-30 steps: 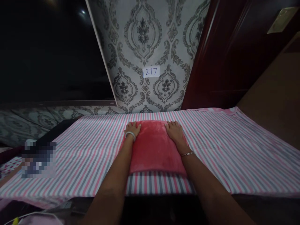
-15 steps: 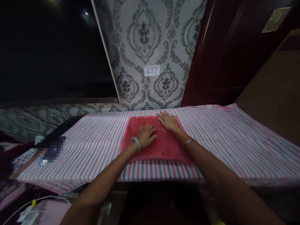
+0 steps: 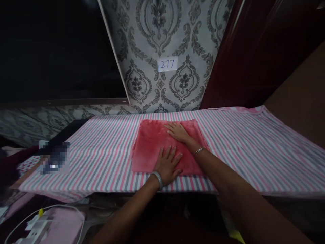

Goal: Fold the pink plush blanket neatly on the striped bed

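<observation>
A red plush cloth (image 3: 149, 154), folded into a flat rectangle, lies on a pink, grey and white striped cover (image 3: 106, 152). My left hand (image 3: 168, 165) rests palm down on the cloth's front part, fingers spread, with a pale bangle at the wrist. Farther back, my right hand (image 3: 177, 131) lies flat on the cloth's upper middle, its fingers stretched toward the left. A thin silver bracelet circles that wrist. Neither hand grips the fabric. The right forearm hides part of the cloth's right side.
A dark screen (image 3: 58, 51) stands at the back left, beside patterned wallpaper with a paper marked 277 (image 3: 167, 63). A dark red panel (image 3: 243, 57) rises at the right. A white power strip (image 3: 38, 230) with a cable is at the lower left.
My left hand has slid toward the cloth's front edge and a little right. My right hand has shifted slightly left over the cloth. The camera view has tilted down a little.
</observation>
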Available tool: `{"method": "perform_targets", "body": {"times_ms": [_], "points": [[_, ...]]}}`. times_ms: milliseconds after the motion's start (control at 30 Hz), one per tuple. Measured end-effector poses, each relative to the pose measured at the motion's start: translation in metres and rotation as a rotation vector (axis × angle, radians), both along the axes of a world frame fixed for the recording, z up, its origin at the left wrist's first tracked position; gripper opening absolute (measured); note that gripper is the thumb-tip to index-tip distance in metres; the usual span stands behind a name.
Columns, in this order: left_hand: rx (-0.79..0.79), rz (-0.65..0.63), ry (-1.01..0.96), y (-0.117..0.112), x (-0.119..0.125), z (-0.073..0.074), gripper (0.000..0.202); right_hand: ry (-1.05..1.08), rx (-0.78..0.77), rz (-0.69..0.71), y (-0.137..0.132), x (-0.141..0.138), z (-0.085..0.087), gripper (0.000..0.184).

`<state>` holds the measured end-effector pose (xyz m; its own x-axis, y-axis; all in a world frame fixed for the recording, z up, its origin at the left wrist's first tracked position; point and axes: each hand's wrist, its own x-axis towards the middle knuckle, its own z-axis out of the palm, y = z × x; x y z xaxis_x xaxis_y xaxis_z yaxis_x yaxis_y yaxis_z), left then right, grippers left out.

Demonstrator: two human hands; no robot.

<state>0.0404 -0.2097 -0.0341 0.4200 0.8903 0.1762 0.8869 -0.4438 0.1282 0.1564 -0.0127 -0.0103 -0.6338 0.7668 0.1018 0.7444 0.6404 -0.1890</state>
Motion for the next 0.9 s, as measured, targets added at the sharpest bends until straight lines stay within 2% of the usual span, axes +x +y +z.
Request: {"method": "perform_targets", "body": {"times_ms": [233, 367, 500, 567, 633, 733, 800, 867, 900], "points": [[0.002, -0.016, -0.013, 0.001, 0.000, 0.002, 0.070, -0.007, -0.007, -0.003, -0.004, 0.000, 0.001, 0.053], [0.031, -0.012, -0.005, -0.002, 0.001, 0.000, 0.067, -0.016, -0.040, -0.007, -0.005, 0.001, 0.008, 0.053], [-0.006, -0.024, -0.014, -0.021, 0.002, -0.003, 0.071, -0.024, -0.090, -0.010, -0.009, 0.000, 0.023, 0.053], [-0.074, -0.076, -0.075, -0.035, -0.004, 0.000, 0.067, -0.011, -0.080, -0.015, -0.017, -0.001, 0.030, 0.053], [-0.125, -0.136, -0.213, -0.044, -0.014, 0.013, 0.053, -0.004, -0.050, 0.029, -0.033, 0.001, 0.034, 0.054], [-0.078, -0.121, -0.468, -0.035, -0.035, 0.050, 0.049, 0.009, 0.030, 0.221, -0.064, 0.008, 0.030, 0.053], [-0.014, -0.057, -0.534, -0.009, -0.046, 0.078, 0.052, 0.026, 0.078, 0.340, -0.086, 0.014, 0.024, 0.053], [-0.041, -0.037, -0.464, 0.028, -0.051, 0.100, 0.054, 0.020, 0.084, 0.395, -0.103, 0.020, 0.017, 0.056], [-0.069, -0.040, -0.401, 0.048, -0.051, 0.106, 0.055, 0.007, 0.071, 0.402, -0.109, 0.022, 0.015, 0.058]]}}
